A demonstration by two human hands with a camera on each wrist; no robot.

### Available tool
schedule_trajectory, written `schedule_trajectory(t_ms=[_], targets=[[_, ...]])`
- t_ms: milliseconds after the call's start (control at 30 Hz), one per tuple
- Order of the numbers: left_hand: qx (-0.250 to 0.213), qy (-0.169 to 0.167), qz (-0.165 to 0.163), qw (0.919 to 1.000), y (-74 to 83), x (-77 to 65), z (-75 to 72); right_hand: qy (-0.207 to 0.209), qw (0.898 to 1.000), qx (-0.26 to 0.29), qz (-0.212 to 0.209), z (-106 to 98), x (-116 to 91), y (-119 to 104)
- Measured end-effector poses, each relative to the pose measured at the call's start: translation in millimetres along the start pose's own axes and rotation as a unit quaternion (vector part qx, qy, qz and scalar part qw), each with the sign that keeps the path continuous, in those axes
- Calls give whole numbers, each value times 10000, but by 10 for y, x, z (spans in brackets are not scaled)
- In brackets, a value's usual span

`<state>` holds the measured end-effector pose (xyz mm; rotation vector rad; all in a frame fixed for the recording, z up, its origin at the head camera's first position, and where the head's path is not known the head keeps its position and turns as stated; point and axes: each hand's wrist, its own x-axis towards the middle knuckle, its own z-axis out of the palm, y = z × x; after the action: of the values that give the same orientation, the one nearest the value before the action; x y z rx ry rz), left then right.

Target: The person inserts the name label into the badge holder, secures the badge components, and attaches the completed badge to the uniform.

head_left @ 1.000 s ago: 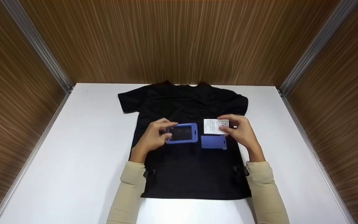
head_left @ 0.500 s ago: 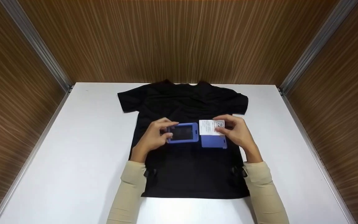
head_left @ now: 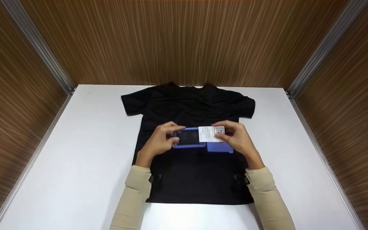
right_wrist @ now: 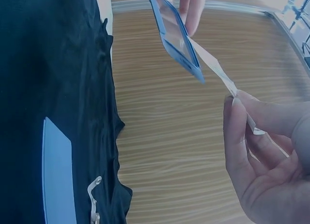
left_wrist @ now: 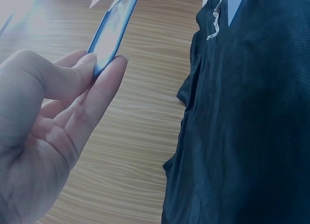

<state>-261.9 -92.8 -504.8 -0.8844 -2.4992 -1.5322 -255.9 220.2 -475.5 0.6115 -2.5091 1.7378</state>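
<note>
The left hand (head_left: 161,140) grips the case (head_left: 190,146) at its left end, with thumb and fingers clamped on the rim. The case is blue, with a window in its face, and is held clear above the shirt (head_left: 200,174). The right hand (head_left: 236,139) pinches the card (head_left: 207,134) between thumb and fingers at the card's right end. The card is white, with printed lines and a boxed mark near the pinched end. In the head view, the card overlaps the right end of the case. In the right wrist view, the far end of the card meets the edge of the case; whether it is inserted cannot be told. The cover (head_left: 219,148), flat and blue, lies on the shirt below the card, partly hidden by the card and the right hand. The shirt is black and short-sleeved, spread on the white tabletop (head_left: 75,143) with its collar away from the person. Wood-grain panels (head_left: 184,41) stand on three sides, with metal posts (head_left: 38,44) at the far corners
</note>
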Motion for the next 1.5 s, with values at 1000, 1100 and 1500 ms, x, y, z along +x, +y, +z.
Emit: schedule_trajectory(t_ms=[1000, 1100, 1500], targets=[[103, -124, -4, 9999, 70, 22, 72, 125, 9916, -1004, -801, 288, -1, -12], [58, -126, 18, 9999, 70, 21, 79, 141, 9908, -1057, -832, 308, -2, -20], [-56, -243, 31, 9997, 65, 24, 122, 128, 9842, -1337, -1151, 425, 0, -18]])
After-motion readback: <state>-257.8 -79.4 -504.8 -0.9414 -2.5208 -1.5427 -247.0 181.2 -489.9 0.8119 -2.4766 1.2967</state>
